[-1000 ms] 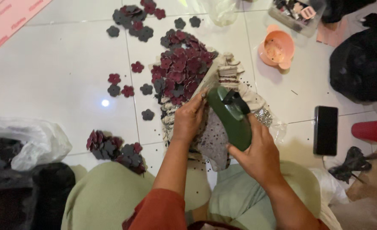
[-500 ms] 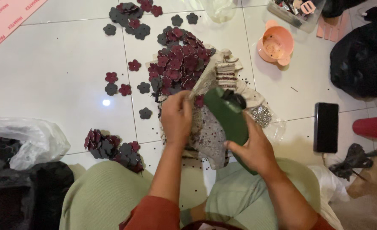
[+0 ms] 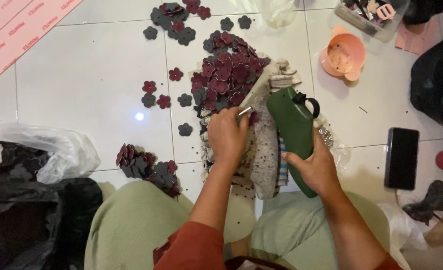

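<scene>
1. On the far left we are seeing a black bag (image 3: 36, 215) with a clear plastic bag (image 3: 41, 150) lying over its top, both sitting on the white tile floor (image 3: 81, 85).
2. Next we are seeing a small heap of dark red and grey flower shapes (image 3: 146, 167) lying close to our left knee.
3. A few loose flowers (image 3: 154, 95) are lying apart on the tiles, a bit further up.
4. Our left hand (image 3: 227, 137) is closing around a thin metal punch (image 3: 245, 111), and the shiny tip is sticking out past our fingers. The punch is pointing up at the big pile.
5. The big pile of flower shapes (image 3: 226, 75) is sitting just above that hand.
6. Under the hand a folded cloth pad (image 3: 266, 150) is lying, with tiny dark dots all over it.
7. Our right hand (image 3: 314, 167) is gripping the low end of a green bottle-shaped tool (image 3: 294, 130) tight. The tool is leaning over the pad, just beside the punch.
8. An orange bowl (image 3: 344, 55) is sitting further up on the right.
9. A black phone (image 3: 401, 157) is lying flat on the tiles at the far right.
</scene>
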`<action>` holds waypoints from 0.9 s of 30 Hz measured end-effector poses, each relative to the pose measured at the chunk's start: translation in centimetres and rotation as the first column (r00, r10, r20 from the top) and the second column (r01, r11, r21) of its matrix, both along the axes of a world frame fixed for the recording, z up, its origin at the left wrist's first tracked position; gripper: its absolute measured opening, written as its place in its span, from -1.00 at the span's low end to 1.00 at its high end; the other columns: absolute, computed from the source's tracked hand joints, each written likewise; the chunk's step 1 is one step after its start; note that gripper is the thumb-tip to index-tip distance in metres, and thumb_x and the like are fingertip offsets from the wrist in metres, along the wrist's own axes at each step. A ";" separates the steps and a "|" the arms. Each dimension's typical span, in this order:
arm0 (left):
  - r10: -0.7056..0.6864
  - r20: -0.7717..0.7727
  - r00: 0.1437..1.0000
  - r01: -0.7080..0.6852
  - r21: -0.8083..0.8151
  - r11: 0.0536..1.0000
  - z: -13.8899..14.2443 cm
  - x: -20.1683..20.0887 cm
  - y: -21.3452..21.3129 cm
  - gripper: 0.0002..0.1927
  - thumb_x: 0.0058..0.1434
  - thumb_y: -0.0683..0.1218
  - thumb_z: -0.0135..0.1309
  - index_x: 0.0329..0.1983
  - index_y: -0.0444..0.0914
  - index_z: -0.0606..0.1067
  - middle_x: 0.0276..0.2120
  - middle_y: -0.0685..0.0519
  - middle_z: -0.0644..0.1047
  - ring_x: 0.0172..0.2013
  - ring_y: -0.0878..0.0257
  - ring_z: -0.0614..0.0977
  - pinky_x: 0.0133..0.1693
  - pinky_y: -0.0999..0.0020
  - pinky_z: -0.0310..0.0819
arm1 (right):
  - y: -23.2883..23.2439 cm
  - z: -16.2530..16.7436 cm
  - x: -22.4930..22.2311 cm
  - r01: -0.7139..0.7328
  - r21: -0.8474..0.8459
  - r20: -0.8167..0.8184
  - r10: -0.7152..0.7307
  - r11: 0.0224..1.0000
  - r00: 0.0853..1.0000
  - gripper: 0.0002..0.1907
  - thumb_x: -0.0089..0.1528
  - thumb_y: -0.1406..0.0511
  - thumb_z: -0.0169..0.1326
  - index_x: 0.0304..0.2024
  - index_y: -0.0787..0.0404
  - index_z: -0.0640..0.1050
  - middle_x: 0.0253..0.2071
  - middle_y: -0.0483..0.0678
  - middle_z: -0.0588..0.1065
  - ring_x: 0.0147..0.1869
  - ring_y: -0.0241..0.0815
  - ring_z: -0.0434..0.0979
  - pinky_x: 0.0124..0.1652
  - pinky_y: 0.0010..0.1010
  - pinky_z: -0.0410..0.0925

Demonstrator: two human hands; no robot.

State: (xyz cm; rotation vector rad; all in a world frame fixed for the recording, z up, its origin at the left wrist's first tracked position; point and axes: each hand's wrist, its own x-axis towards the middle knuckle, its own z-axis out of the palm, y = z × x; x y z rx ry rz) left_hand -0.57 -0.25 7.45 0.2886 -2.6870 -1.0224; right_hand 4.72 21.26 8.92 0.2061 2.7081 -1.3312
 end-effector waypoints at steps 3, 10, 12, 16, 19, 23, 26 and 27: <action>0.092 -0.022 0.996 -0.086 0.199 0.976 0.4 -1.4 -2.0 -0.77 0.20 0.05 0.24 -0.19 -0.17 0.67 -0.32 -0.03 0.62 -0.26 0.00 0.60 -0.20 0.10 0.45 | -0.2 0.2 0.0 -0.003 -0.048 0.001 0.003 0.999 1.000 -0.07 -0.01 0.20 0.34 0.38 0.26 0.31 0.08 0.10 0.55 0.09 -0.09 0.57 0.07 -0.28 0.39; 0.059 0.591 0.804 0.067 -0.188 0.980 0.1 -0.4 -15.9 -0.59 0.19 0.24 0.20 -0.14 -0.15 0.64 -0.23 -0.08 0.66 -0.17 -0.05 0.66 -0.15 0.04 0.51 | -0.1 0.2 0.0 -0.003 -0.010 0.024 0.004 1.000 1.000 -0.04 -0.02 0.19 0.35 0.40 0.25 0.29 0.08 0.10 0.55 0.12 -0.09 0.57 0.09 -0.27 0.38; 0.047 0.758 0.650 0.261 -0.280 0.924 -0.8 2.5 -18.1 -0.59 0.08 0.21 0.28 -0.21 -0.17 0.67 -0.23 -0.12 0.66 -0.14 -0.06 0.67 -0.10 0.05 0.54 | -0.1 0.1 0.0 0.001 0.000 0.031 -0.001 1.000 1.000 -0.02 -0.02 0.18 0.36 0.41 0.24 0.28 0.09 0.11 0.54 0.12 -0.08 0.57 0.10 -0.27 0.38; 0.073 0.761 0.645 0.350 -0.379 0.857 -3.3 7.1 -19.6 -0.55 -0.10 0.10 0.43 -0.23 -0.24 0.64 -0.20 -0.11 0.66 -0.12 -0.08 0.67 -0.10 0.05 0.57 | -0.1 0.0 -0.1 -0.002 0.011 0.019 0.002 1.000 1.000 -0.01 -0.03 0.18 0.36 0.41 0.22 0.28 0.11 0.12 0.54 0.15 -0.06 0.56 0.11 -0.27 0.37; 0.090 0.763 0.640 0.338 -0.385 0.859 -5.0 7.7 -20.0 -0.54 -0.15 0.07 0.47 -0.24 -0.27 0.65 -0.18 -0.13 0.65 -0.11 -0.07 0.68 -0.10 0.07 0.58 | -0.1 0.0 -0.1 0.017 0.036 0.051 -0.019 0.999 0.999 -0.01 -0.04 0.18 0.37 0.41 0.20 0.28 0.11 0.12 0.53 0.16 -0.05 0.56 0.12 -0.27 0.37; 0.115 0.775 0.622 0.320 -0.385 0.866 -5.7 7.0 -20.1 -0.72 -0.02 -0.06 0.37 -0.25 -0.26 0.67 -0.17 -0.15 0.66 -0.13 -0.09 0.69 -0.14 0.08 0.60 | 0.1 -0.1 -0.2 0.018 0.030 0.036 -0.019 0.999 0.999 0.04 -0.06 0.19 0.37 0.44 0.20 0.25 0.14 0.11 0.52 0.19 -0.05 0.53 0.14 -0.26 0.35; 0.113 0.814 0.570 0.277 -0.320 0.906 -4.1 6.9 -19.9 -0.63 -0.07 0.00 0.43 -0.21 -0.22 0.65 -0.17 -0.11 0.65 -0.11 -0.07 0.68 -0.11 0.07 0.58 | 0.3 -0.3 -0.2 -0.005 0.011 0.017 0.005 1.000 1.000 0.04 -0.05 0.19 0.37 0.44 0.22 0.23 0.17 0.11 0.50 0.22 -0.04 0.52 0.15 -0.27 0.34; 0.097 0.808 0.582 0.260 -0.297 0.919 -3.3 6.7 -19.8 -0.64 -0.08 -0.01 0.42 -0.21 -0.20 0.65 -0.18 -0.09 0.66 -0.12 -0.05 0.67 -0.11 0.06 0.57 | 0.3 -0.3 -0.3 -0.001 0.021 0.023 0.000 1.000 1.000 0.04 -0.05 0.19 0.37 0.44 0.22 0.23 0.17 0.12 0.50 0.22 -0.04 0.52 0.15 -0.27 0.34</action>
